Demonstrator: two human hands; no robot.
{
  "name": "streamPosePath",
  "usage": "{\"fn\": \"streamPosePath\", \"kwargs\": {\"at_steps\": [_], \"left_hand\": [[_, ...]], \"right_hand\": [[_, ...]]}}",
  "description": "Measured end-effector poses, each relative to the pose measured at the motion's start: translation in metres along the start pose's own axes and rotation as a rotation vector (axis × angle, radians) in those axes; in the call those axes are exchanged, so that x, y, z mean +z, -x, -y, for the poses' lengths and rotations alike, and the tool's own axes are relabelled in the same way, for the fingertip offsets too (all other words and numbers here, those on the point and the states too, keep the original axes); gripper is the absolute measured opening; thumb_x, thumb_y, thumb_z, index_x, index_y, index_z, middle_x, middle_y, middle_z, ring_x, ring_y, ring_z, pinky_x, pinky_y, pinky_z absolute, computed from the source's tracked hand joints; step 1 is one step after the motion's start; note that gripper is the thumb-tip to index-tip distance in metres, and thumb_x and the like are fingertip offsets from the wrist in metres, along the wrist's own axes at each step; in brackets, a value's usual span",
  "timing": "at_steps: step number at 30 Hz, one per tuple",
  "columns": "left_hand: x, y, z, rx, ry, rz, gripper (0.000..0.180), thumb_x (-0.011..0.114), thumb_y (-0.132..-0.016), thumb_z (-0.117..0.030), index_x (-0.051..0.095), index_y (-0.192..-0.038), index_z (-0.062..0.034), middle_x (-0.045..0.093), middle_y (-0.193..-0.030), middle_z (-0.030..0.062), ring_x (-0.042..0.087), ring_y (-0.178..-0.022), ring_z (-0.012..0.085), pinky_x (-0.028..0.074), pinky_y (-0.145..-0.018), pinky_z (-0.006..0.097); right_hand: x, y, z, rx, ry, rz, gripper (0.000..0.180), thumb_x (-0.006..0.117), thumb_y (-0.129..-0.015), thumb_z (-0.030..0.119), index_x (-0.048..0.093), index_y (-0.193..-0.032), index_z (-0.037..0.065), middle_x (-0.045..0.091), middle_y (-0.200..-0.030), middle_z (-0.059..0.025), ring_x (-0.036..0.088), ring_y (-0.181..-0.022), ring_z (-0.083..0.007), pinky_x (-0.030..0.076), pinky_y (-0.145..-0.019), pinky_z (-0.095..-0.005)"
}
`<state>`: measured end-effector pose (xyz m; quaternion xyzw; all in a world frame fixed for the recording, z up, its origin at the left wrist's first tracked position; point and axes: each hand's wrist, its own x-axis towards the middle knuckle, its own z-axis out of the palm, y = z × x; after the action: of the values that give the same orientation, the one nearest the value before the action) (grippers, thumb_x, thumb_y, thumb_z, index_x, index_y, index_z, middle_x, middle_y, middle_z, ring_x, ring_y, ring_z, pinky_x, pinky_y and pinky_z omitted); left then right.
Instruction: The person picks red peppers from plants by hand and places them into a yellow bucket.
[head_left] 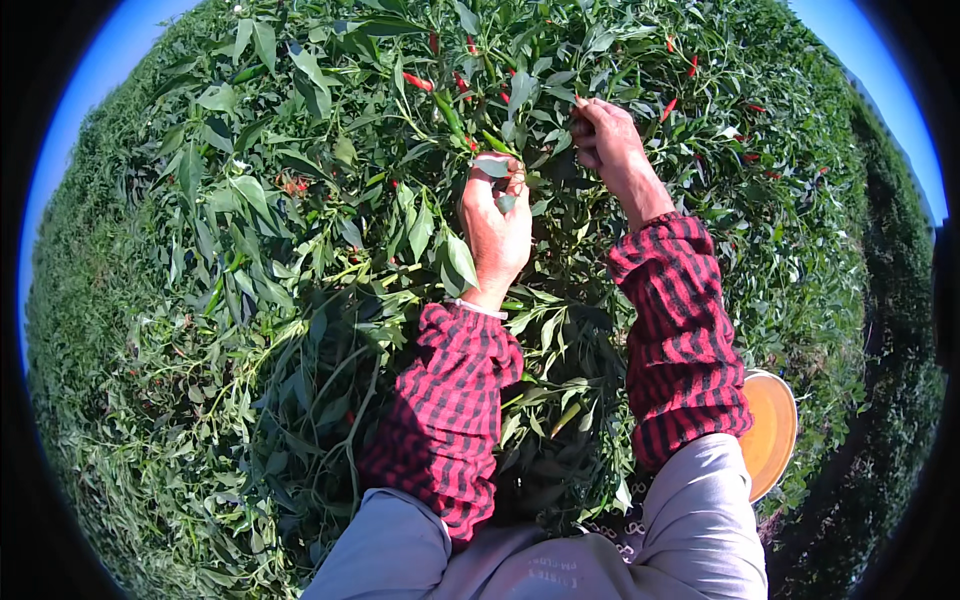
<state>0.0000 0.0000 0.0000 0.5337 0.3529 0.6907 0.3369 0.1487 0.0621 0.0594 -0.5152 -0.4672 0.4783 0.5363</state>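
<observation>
In the head view, 2 hands are held up among pepper plants (340,240). The left hand (497,230) is curled with its fingertips partly covered by a leaf (492,166); whether anything is pinched there cannot be told. Just beyond those fingertips a green pepper (496,142) is seen. By the right hand (612,145), the fingers are drawn in against the thumb, and what is gripped, if anything, is too small to tell. Red peppers (668,110) are left hanging to the right of the right hand and beyond the left hand, so the picking is judged far from finished. What is already gathered cannot be told: only the orange inside of a bucket (772,430) is shown, below the right hand.
</observation>
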Motion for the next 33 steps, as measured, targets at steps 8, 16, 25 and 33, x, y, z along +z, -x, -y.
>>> {"fn": "streamPosePath", "kwargs": {"at_steps": [8,16,25,33], "left_hand": [[-0.002,0.001,0.001,-0.005,-0.114,-0.142,0.013,0.053,-0.076,0.002,0.057,-0.089,0.001,0.055,-0.075,0.0017,0.05,-0.067,0.01,0.042,-0.063,0.024],[-0.009,0.0,0.005,0.06,-0.142,-0.09,0.013,0.056,-0.076,0.003,0.058,-0.089,0.0019,0.059,-0.079,0.0033,0.051,-0.069,0.0092,0.042,-0.063,0.023],[0.0,0.011,-0.024,0.154,-0.35,0.004,0.022,0.042,-0.077,0.009,0.057,-0.09,0.0014,0.06,-0.084,0.0058,0.056,-0.075,0.0123,0.045,-0.065,0.025],[-0.023,-0.005,-0.023,0.162,-0.086,-0.409,0.01,0.05,-0.087,-0.005,0.046,-0.095,0.0008,0.052,-0.075,0.0047,0.048,-0.063,0.01,0.04,-0.057,0.024]], "right_hand": [[-0.013,0.065,-0.022,0.134,-0.517,0.117,0.019,0.046,-0.093,0.026,0.048,-0.083,0.01,0.041,-0.06,0.0034,0.038,-0.049,-0.0062,0.029,-0.041,-0.0211],[-0.017,0.118,0.026,-0.272,-0.731,0.098,0.026,0.04,-0.096,0.029,0.048,-0.088,0.006,0.041,-0.066,0.0027,0.034,-0.052,-0.0045,0.028,-0.04,-0.0176],[0.039,0.04,-0.007,-0.257,0.281,0.157,0.021,0.046,-0.089,0.013,0.061,-0.086,-0.002,0.057,-0.063,-0.0044,0.049,-0.054,-0.0106,0.041,-0.049,-0.0282],[0.078,0.064,-0.017,-0.494,0.838,0.168,0.021,0.055,-0.085,0.021,0.056,-0.081,0.0,0.059,-0.071,-0.0202,0.058,-0.073,-0.0392,0.045,-0.064,-0.0465]]}}
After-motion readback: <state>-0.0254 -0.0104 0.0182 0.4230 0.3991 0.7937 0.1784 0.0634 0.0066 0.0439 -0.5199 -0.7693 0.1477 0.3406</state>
